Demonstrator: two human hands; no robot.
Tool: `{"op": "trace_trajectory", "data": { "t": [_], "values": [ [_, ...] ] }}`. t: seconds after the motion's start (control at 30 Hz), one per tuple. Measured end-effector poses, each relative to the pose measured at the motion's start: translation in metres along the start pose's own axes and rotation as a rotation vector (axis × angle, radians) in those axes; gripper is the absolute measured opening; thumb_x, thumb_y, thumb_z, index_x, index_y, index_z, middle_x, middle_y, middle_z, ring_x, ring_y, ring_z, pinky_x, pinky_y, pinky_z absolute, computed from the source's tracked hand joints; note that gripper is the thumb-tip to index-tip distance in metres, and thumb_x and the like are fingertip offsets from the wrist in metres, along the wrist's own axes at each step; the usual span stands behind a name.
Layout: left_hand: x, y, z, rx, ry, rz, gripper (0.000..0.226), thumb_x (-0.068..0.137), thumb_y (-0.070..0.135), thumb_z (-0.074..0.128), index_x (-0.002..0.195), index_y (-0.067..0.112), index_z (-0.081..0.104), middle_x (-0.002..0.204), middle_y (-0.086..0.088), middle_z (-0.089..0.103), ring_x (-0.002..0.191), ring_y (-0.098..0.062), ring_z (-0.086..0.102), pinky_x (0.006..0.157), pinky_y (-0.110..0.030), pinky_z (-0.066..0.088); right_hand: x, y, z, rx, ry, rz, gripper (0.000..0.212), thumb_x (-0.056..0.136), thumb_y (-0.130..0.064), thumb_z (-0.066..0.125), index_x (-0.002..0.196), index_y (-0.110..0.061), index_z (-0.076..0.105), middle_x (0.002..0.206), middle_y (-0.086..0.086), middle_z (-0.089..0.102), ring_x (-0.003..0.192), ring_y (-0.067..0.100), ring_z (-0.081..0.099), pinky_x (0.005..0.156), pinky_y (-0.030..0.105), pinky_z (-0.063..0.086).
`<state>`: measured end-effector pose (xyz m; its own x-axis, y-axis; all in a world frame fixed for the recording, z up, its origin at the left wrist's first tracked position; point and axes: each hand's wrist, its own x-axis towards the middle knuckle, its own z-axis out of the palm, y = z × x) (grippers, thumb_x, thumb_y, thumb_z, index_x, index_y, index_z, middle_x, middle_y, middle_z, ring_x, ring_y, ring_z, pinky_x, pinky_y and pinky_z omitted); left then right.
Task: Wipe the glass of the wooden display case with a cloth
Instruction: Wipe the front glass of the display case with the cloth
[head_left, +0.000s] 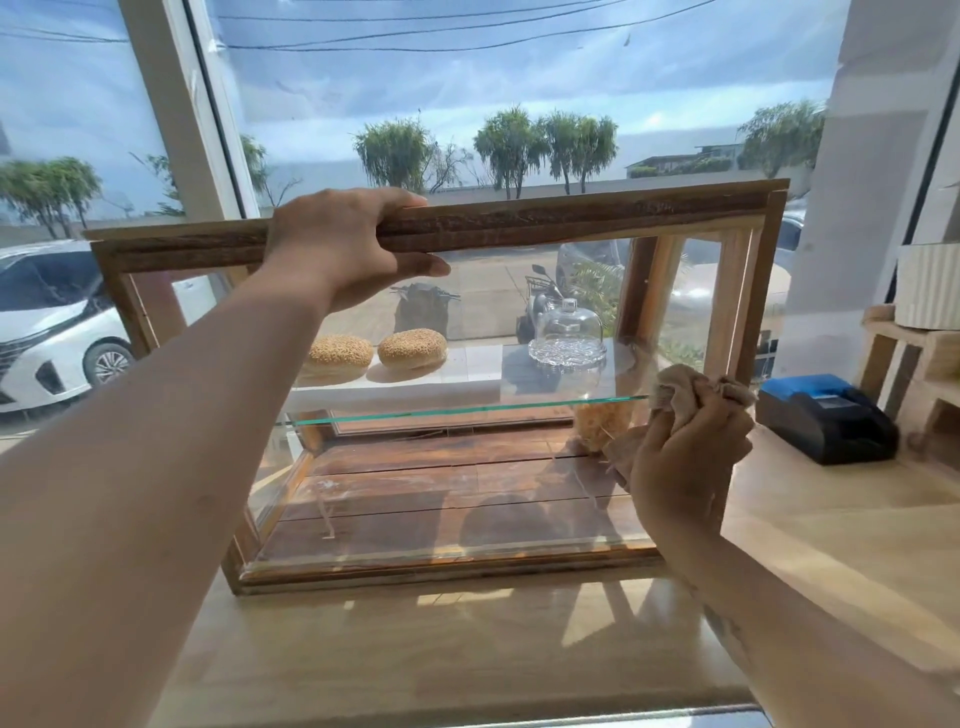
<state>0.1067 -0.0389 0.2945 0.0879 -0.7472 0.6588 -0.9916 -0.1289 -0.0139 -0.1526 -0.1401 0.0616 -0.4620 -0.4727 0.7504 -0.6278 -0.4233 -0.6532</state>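
Note:
The wooden display case (571, 213) stands on a light wooden counter in front of a big window. My left hand (343, 244) grips the case's top wooden rail, fingers over the top and thumb underneath. My right hand (685, 462) holds a bunched beige cloth (691, 389) against the front glass pane (441, 493) near its right edge, at the height of the glass shelf (467, 410). Two sesame buns (374, 351) and a glass dome on a dish (569, 332) sit on the shelf inside.
A black and blue receipt printer (826, 421) sits on the counter (467, 649) right of the case. Behind it is a wooden rack (914, 358) with a white ribbed box. Outside the window are a white car (52, 332) and trees.

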Motion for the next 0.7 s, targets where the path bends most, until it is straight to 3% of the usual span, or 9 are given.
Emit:
{"op": "trace_trajectory", "data": {
  "t": [0.1,0.23,0.43,0.57,0.7],
  "values": [
    [0.0,0.0,-0.001,-0.004,-0.001,0.003,0.075,0.065,0.088,0.052,0.13,0.051,0.048,0.121,0.007,0.065,0.11,-0.027,0.059,0.087,-0.038,0.044,-0.014,-0.028,0.019,0.09,0.117,0.178,0.03,0.09,-0.019,0.046,0.11,0.002,0.05,0.117,0.031,0.05,0.108,0.041,0.043,0.095,0.045,0.029],
    [0.0,0.001,-0.002,-0.008,-0.008,-0.002,0.074,0.065,0.088,0.053,0.129,0.052,0.048,0.122,0.007,0.065,0.112,-0.027,0.058,0.089,-0.04,0.045,-0.031,-0.05,0.032,0.068,0.104,0.085,0.026,0.087,-0.017,0.048,0.11,-0.007,0.041,0.114,0.032,0.051,0.105,0.033,0.037,0.088,0.043,0.027],
    [0.001,0.001,-0.001,-0.003,-0.007,0.005,0.074,0.065,0.088,0.052,0.129,0.051,0.048,0.122,0.008,0.065,0.109,-0.027,0.059,0.088,-0.039,0.045,-0.069,-0.084,0.042,0.058,-0.158,-0.308,0.033,0.08,-0.018,0.053,0.112,-0.011,0.047,0.12,0.021,0.047,0.103,0.037,0.042,0.086,0.047,0.04],
    [0.0,0.0,0.0,0.01,-0.005,0.006,0.078,0.064,0.09,0.049,0.131,0.051,0.047,0.121,0.008,0.065,0.108,-0.027,0.059,0.085,-0.037,0.044,-0.068,-0.08,0.04,-0.038,-0.208,-0.709,0.034,0.07,-0.01,0.072,0.099,-0.017,0.056,0.115,0.012,0.047,0.095,0.031,0.045,0.078,0.037,0.038],
    [-0.001,0.002,-0.001,0.001,-0.005,0.003,0.077,0.065,0.089,0.05,0.131,0.051,0.047,0.122,0.007,0.064,0.109,-0.027,0.059,0.088,-0.04,0.045,-0.048,-0.051,0.03,-0.04,-0.327,-1.052,0.023,0.078,-0.008,0.062,0.095,-0.022,0.058,0.117,0.006,0.055,0.098,0.03,0.055,0.078,0.04,0.048]
  ]
}}
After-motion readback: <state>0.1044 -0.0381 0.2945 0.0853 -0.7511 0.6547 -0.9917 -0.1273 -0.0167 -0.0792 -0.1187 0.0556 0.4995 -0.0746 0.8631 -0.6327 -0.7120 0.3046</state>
